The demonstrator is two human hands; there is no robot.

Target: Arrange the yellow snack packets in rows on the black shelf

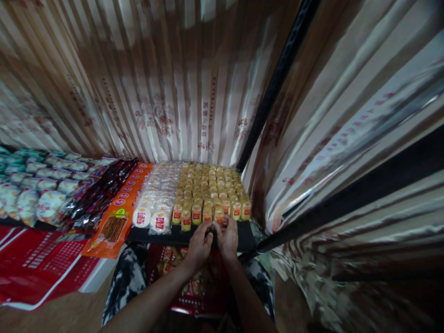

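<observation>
Rows of small yellow snack packs (211, 189) with red labels fill a black shelf (180, 237) in front of me. My left hand (199, 244) and my right hand (227, 239) meet at the shelf's front edge, fingers curled against the front row of yellow packs (218, 215). The fingertips touch or pinch one pack there; what each hand grips is hidden behind the knuckles. Round white packs (156, 203) lie in rows just left of the yellow ones.
Orange flat packets (120, 215), dark red-black packets (99, 194) and green-white bags (38, 185) lie further left. A red basket of snacks (194, 282) sits below my arms. Striped printed plastic curtains (173, 83) hang behind and at right. A black pole (277, 78) slants up.
</observation>
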